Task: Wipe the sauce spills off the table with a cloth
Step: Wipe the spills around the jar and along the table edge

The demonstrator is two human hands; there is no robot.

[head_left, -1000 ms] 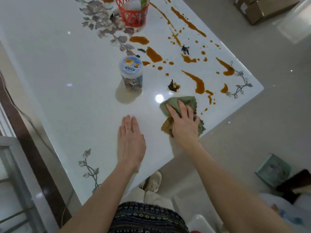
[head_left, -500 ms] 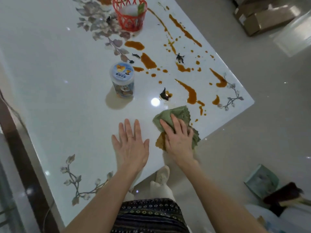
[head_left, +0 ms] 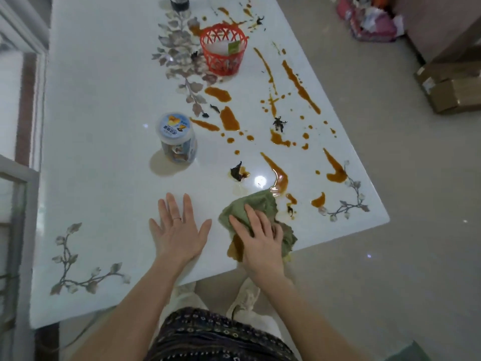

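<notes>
Your right hand [head_left: 260,237] presses the cloth [head_left: 251,207] flat-fingered near the front edge of the desk [head_left: 104,131]; the nearest sauce streak [head_left: 279,175] lies just ahead, running away from you. Your left hand [head_left: 179,231] rests alongside, fingers apart.

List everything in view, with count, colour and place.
table: one, white with grey flower patterns, fills the left of the view
sauce spills: many, orange-brown, across the table's right half
cloth: one, green, sauce-stained, near the front edge
jar: one, clear with pale blue lid, mid-table
basket: one, red, far centre of the table
dark scraps: several, black, among the spills
cardboard boxes: two, brown, floor at right
left hand: one, flat on the table beside the cloth
right hand: one, presses on the cloth
</notes>
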